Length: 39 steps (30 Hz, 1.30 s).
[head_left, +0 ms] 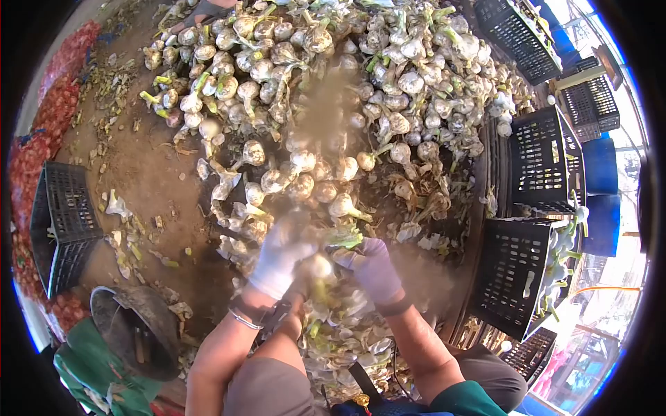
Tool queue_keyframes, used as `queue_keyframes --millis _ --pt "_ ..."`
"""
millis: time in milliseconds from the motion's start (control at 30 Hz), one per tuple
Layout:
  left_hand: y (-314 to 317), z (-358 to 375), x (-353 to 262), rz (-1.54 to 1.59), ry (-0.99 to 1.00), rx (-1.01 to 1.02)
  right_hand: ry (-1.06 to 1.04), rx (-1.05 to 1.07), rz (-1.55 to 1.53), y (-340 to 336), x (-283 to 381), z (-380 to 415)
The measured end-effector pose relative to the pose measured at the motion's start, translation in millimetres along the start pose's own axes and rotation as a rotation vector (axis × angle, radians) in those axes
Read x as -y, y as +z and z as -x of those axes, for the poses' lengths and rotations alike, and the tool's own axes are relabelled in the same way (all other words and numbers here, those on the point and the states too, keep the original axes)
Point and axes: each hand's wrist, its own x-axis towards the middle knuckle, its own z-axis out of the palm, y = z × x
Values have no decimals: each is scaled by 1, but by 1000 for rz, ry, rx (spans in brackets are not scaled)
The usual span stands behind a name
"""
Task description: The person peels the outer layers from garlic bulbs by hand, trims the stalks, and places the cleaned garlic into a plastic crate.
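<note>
My left hand (277, 260), in a pale glove, is blurred by motion. Its fingers are closed round a garlic bulb (295, 225), smeared brownish in this view. My right hand (374, 269), also gloved, is just to the right with its fingers curled in; what they grip is hidden. At its fingertips sits a green stem with leaf (345, 236). Another white garlic bulb (320, 265) shows between the hands, above a yellow-green stalk. Close beyond my hands lie several untrimmed garlic bulbs (302, 186), soil on their skins.
A large garlic heap (409, 83) spreads across the far side. Black plastic crates (517, 270) line the right, one holding stalks; another crate (73, 215) stands left beside red mesh sacks (59, 104). A dark bucket (139, 333) tilts at lower left. Husks and cut stems (354, 340) litter the ground.
</note>
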Motion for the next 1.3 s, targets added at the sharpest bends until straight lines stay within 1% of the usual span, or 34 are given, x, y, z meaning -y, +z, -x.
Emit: queue_keyframes --millis 33,67,100,133,167,200,233,267,300,333,367,400,433,500,533,567,600,633,667,700,767,800,833,900,933,967,1000,1033,1100,1133,1167,1233,1267,1300 --pt "-2 -2 4 -105 31 13 16 -32 -50 -3 -4 -3" --pt "1 -4 9 -95 100 -26 33 -65 -101 -7 -10 -6" --pt "8 -2 8 -94 95 -25 46 -99 -153 -11 -17 -10" --pt "16 2 2 -197 136 -56 19 -167 -164 -18 -36 -21" --pt "24 6 -5 -301 180 -86 15 -170 -166 -32 -60 -32" --pt "30 13 -11 -400 223 20 -227 -170 92 -31 -55 -37" --pt "34 15 -12 -809 417 138 -468 -166 353 -29 -49 -40" --pt "36 16 -11 -1025 429 256 -2 -202 -230 -33 -42 -32" --pt "37 18 -9 -1236 436 376 -291 -91 6 -65 -107 -65" --pt "31 17 -2 -1232 438 378 -74 -119 -270 -56 -72 -48" --pt "15 12 9 -1404 513 456 143 -144 -542 -45 -33 -32" --pt "-4 7 23 -1575 588 537 138 -149 -539 -46 -26 -33" --pt "-27 3 38 -1769 580 454 136 -153 -559 -47 -22 -33" --pt "-34 1 30 -2060 310 328 133 -152 -576 -49 -14 -35" --pt "-32 2 24 -2005 534 215 176 -55 -743 -51 -12 -36" --pt "-26 -1 19 -2007 530 213 220 46 -911 -51 -10 -35" --pt "-12 -7 13 -1781 635 163 224 50 -915 -45 -6 -34" --pt "0 -10 10 -1550 728 113 235 -15 -886 -36 -1 -32" --pt "7 -12 10 -1497 618 92 245 -81 -856 -28 4 -30" --pt "14 -14 12 -1499 617 89 248 -78 -856 -22 6 -27" --pt "25 -20 12 -1460 573 105 319 -153 -825 -13 7 -22" --pt "29 -22 7 -1518 659 64 274 -73 -861 -15 0 -22" --pt "25 -25 4 -1516 660 64 273 -74 -860 -17 -4 -20" --pt "3 -33 -4 -1487 572 -84 182 -186 -555 -20 -6 -17" --pt "-9 -33 -9 -1288 371 -139 176 -188 -560 -24 -8 -18" --pt "-24 -29 -10 -1082 166 -192 161 -124 -382 -30 -10 -16" --pt "-47 -28 5 -791 124 -79 147 -59 -204 -35 -13 -13" --pt "-47 -22 15 -796 120 -77 129 8 -27 -36 -14 -12" --pt "-37 -12 34 -117 -312 -30 163 248 77 -32 -15 -8" --pt "-31 -9 40 -269 -270 24 141 183 33 -31 -16 -8" --pt "-31 -3 37 -144 -418 -42 120 119 -10 -28 -14 -8" --pt "-60 -2 51 -299 -286 176 146 -184 -108 -31 -12 -22" --pt "-68 -4 54 -303 -281 174 41 -198 -89 -45 -31 -35" --pt "-65 -6 49 -258 -273 102 111 -214 -242 -44 -20 -39"
